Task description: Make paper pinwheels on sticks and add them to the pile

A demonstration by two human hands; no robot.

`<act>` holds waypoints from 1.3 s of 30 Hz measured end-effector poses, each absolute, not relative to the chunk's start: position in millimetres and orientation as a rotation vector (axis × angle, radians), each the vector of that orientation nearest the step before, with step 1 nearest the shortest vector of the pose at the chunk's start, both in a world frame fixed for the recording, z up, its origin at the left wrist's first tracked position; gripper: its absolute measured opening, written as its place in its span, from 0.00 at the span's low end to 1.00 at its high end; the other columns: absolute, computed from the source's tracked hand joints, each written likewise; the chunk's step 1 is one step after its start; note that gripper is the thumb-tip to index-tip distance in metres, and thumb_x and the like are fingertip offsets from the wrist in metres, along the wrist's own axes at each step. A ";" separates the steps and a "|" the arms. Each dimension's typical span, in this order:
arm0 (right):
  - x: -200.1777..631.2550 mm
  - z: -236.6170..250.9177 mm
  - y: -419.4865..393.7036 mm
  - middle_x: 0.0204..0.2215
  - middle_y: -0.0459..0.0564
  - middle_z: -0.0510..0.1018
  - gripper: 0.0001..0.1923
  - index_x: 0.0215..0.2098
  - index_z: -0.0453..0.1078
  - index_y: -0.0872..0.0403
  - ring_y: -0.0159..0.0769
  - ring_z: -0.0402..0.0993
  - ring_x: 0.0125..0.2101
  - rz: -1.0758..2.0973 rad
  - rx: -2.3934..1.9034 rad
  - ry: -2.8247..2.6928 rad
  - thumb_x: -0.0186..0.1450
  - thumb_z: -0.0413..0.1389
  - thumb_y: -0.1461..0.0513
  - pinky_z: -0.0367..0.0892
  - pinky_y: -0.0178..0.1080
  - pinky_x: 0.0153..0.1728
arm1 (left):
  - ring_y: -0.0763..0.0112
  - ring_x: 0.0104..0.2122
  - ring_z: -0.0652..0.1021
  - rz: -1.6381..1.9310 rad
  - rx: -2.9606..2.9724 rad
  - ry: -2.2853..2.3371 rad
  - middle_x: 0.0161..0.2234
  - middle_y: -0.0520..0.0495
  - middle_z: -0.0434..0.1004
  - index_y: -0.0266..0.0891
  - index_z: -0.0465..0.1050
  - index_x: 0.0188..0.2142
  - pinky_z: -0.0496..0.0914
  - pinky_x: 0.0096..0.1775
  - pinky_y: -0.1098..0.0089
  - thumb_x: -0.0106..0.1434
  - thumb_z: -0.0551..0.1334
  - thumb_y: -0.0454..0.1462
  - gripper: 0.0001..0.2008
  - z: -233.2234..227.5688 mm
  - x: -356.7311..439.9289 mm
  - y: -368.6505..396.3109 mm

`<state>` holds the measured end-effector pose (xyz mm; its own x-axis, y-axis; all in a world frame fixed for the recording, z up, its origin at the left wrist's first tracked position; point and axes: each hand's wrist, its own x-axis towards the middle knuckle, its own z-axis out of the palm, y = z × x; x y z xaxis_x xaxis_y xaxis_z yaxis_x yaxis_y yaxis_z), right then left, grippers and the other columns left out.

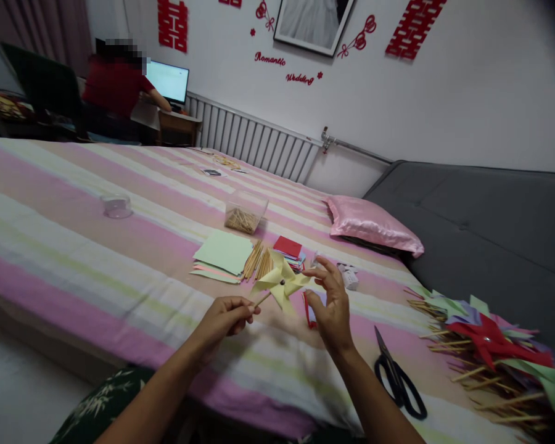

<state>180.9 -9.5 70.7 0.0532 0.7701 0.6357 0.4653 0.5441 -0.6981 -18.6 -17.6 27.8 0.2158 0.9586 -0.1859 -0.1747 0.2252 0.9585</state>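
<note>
A pale yellow paper pinwheel (pixel 281 279) on a thin wooden stick is held above the bed, its blades spread around a dark centre pin. My left hand (pixel 226 317) pinches the stick below the blades. Beside the pinwheel's right blade is my right hand (pixel 330 302), thumb and fingers apart; I cannot tell whether a fingertip touches the paper. Just behind lie wooden sticks (pixel 258 262), a stack of pale green paper squares (pixel 224 251) and a pile with red paper squares (pixel 287 246) on top. Black scissors (pixel 398 379) rest right of my right forearm.
Finished pinwheels in several colours are heaped at the right, a red pinwheel (pixel 494 342) on top. Behind the paper stands a clear box (pixel 245 213) of sticks. Also on the striped bed (pixel 134 271) are a pink pillow (pixel 374 225) and a clear lid (pixel 117 206). Another person (pixel 113 92) sits far left.
</note>
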 end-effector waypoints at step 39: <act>175.8 65.6 -8.2 0.52 0.55 0.65 0.10 0.37 0.71 0.51 0.46 0.62 0.52 0.279 -1.145 -1.615 0.56 0.55 0.63 0.65 0.47 0.43 | 0.83 0.14 0.57 1.046 0.980 1.070 0.18 0.53 0.66 0.31 0.75 0.25 0.44 0.20 0.75 0.45 0.64 0.41 0.13 28.9 -23.8 -16.1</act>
<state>175.8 -8.2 65.6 0.0485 0.7818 0.6217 0.5280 0.5082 -0.6804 -23.8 -16.1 28.9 0.1488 0.9695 -0.1949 -0.1724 0.2195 0.9603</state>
